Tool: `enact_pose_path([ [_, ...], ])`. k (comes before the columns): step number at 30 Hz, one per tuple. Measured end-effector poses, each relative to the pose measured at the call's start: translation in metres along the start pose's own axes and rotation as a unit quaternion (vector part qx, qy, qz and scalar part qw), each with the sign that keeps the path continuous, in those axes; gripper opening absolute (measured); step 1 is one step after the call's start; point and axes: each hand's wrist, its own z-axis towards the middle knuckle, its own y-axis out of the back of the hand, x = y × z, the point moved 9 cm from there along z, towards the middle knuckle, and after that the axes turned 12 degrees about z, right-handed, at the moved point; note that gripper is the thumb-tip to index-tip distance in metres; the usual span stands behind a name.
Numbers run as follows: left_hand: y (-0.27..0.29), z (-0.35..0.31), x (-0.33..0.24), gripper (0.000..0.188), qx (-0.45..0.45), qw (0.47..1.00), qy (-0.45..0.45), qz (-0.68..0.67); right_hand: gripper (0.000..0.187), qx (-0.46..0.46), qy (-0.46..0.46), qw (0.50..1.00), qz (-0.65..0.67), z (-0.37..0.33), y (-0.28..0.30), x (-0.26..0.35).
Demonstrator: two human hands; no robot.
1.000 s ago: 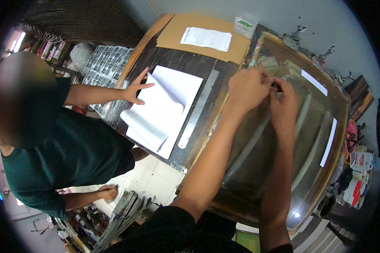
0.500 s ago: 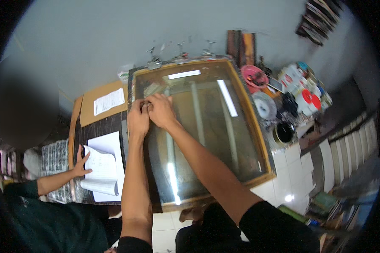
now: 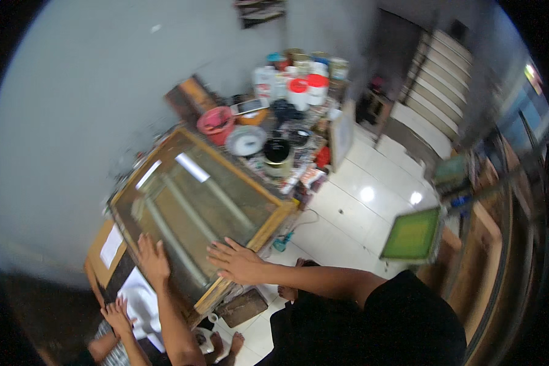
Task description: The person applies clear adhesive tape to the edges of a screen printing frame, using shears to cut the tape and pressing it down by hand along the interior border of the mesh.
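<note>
A large wooden frame (image 3: pixel 267 224) with a glassy, see-through sheet lies on the table, with pale bars visible beneath and bright reflections on top. My left hand (image 3: pixel 154 261) is open, fingers spread, at the sheet's left side. Toward the near edge, my right hand (image 3: pixel 238 262) is also open with its fingers fanned over the sheet. Neither holds anything; whether the palms press on it I cannot tell. Left of my left arm, a co-worker's hand (image 3: pixel 117 316) rests by white paper sheets (image 3: pixel 141 299).
Beyond the frame stand a pink basin (image 3: pixel 216 120), a white bowl (image 3: pixel 247 141), a pot of black liquid (image 3: pixel 278 152) and red-lidded tubs (image 3: pixel 317 89). Cardboard (image 3: pixel 97 256) lies at left. A green-meshed screen (image 3: pixel 412 235) stands at right, with stairs (image 3: pixel 436 79) farther off.
The view has swung to the right. My hands, together near the frame's far left part before, have come apart and spread, the right one now nearer the front edge.
</note>
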Motion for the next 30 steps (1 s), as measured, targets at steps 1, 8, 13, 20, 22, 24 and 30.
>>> enact_pose_path([
  [1,-0.004,0.002,0.002,0.056,-0.002,1.000,-0.001,0.004,0.056,-0.020,-0.001,1.000,0.012,-0.029,0.013,-0.003],
  [8,-0.037,0.003,0.021,0.062,0.005,0.997,-0.001,0.083,0.051,-0.008,-0.466,0.877,0.114,-0.351,-0.003,-0.185],
  [13,-0.072,-0.010,0.003,0.065,0.065,0.986,0.018,0.156,0.032,-0.292,-0.853,0.431,0.017,-0.836,-0.016,-0.172],
  [20,-0.074,-0.093,-0.046,0.064,0.071,0.895,-0.012,0.440,0.024,-0.151,-0.921,0.355,0.054,-1.018,0.015,-0.150],
  [22,-0.057,-0.131,-0.087,0.060,0.039,0.920,0.024,0.388,0.025,-0.147,-0.901,0.409,0.016,-1.049,0.039,-0.187],
  [24,-0.031,-0.140,-0.161,0.053,-0.193,0.867,-0.136,0.438,0.027,-0.139,-0.865,0.482,-0.025,-1.064,0.059,-0.240],
  [30,-0.059,-0.126,-0.193,0.054,0.074,0.960,0.051,0.264,0.047,-0.260,-0.833,0.486,0.035,-1.123,0.100,-0.342],
])
